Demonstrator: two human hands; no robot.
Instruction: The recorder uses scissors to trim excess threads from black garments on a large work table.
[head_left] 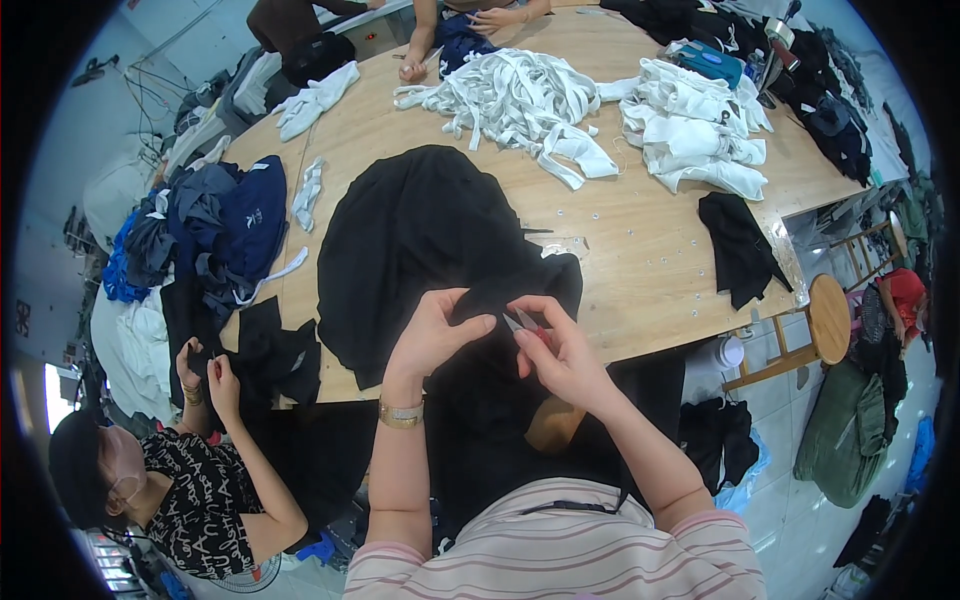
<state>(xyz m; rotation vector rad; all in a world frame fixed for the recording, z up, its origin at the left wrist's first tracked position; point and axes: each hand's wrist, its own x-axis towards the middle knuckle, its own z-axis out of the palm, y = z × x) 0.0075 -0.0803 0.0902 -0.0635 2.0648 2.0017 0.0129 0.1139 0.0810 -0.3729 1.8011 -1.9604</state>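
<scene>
A large piece of black cloth lies bunched on the wooden table and runs over its near edge toward my lap. My left hand is closed on a fold of this cloth, thumb on top. In my right hand is a pair of red-handled thread snips, gripped between thumb and fingers. Their pale blades point left, toward my left thumb, and look slightly apart. The tips sit just over the black cloth; whether they touch a thread is too small to tell.
A tangle of white fabric strips and stacked white pieces lie farther back on the wooden table. Navy garments are heaped left; a black piece lies right. A co-worker sits at left. A wooden stool stands right.
</scene>
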